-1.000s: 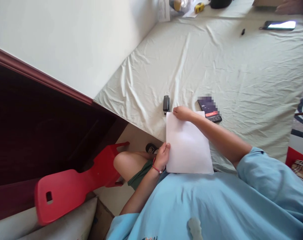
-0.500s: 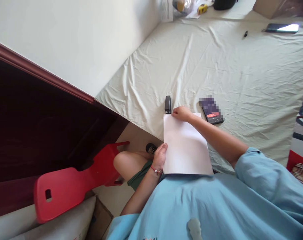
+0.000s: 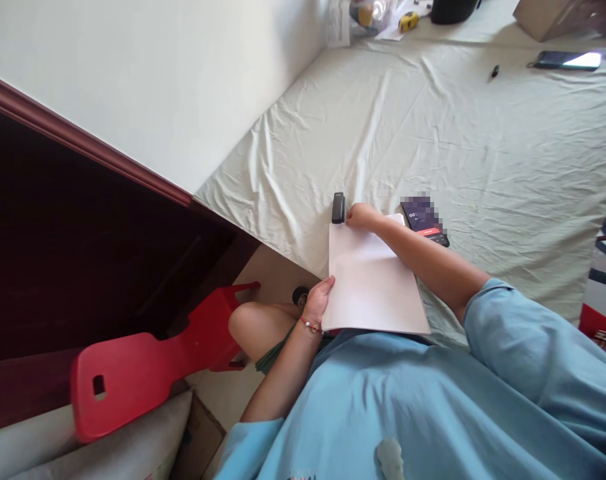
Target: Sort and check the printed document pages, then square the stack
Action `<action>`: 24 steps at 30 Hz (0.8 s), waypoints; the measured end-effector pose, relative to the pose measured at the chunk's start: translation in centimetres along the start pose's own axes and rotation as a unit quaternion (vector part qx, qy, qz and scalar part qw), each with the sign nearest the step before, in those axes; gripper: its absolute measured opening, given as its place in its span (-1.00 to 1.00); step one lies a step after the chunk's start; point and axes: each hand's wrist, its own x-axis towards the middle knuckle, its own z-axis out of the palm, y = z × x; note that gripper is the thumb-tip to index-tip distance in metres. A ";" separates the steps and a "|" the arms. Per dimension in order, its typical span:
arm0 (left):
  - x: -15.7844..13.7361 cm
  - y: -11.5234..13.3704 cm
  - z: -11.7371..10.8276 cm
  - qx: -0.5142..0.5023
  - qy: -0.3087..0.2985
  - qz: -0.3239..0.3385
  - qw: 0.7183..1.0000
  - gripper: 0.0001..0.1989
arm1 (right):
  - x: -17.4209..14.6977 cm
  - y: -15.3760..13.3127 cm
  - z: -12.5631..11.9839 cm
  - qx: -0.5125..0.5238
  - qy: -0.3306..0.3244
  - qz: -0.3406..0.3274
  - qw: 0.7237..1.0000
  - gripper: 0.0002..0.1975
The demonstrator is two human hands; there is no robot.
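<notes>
A stack of white paper sheets (image 3: 373,287) reaches from my lap onto the cloth-covered surface. My left hand (image 3: 319,300) grips its left edge, thumb on top and the other fingers hidden beneath. At the far edge my right hand (image 3: 361,217) is closed on the paper with curled fingers, near the top left corner. A black stapler (image 3: 338,208) lies just beyond that corner, close to my right fingers. Whether its jaws overlap the paper I cannot tell. To the right, a dark phone (image 3: 425,220) with a lit screen lies partly behind the paper and my forearm.
A pale, wrinkled cloth (image 3: 457,133) covers the surface. Farther back are a yellow tape measure (image 3: 409,22), a small black object (image 3: 495,71), a second phone (image 3: 569,61) and a box (image 3: 543,19). A red plastic chair (image 3: 127,380) stands at lower left.
The paper has shifted slightly forward, its far edge closer to the stapler and overlapping more of the phone's area. Both hands have moved a little forward with it.
</notes>
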 end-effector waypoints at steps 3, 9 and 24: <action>0.1 0.1 0.3 0.040 0.016 0.029 0.999 -0.72 | 0.3 0.4 -0.2 -0.001 0.004 0.005 1.000 -0.74; 0.4 -0.5 0.4 0.120 -0.003 0.097 0.988 -0.31 | 0.8 1.3 0.3 -0.014 0.032 0.000 0.999 -0.76; 1.3 -0.9 -0.2 0.141 0.005 0.116 0.983 -0.32 | -3.4 2.6 3.8 -0.100 0.218 -0.284 0.928 -0.38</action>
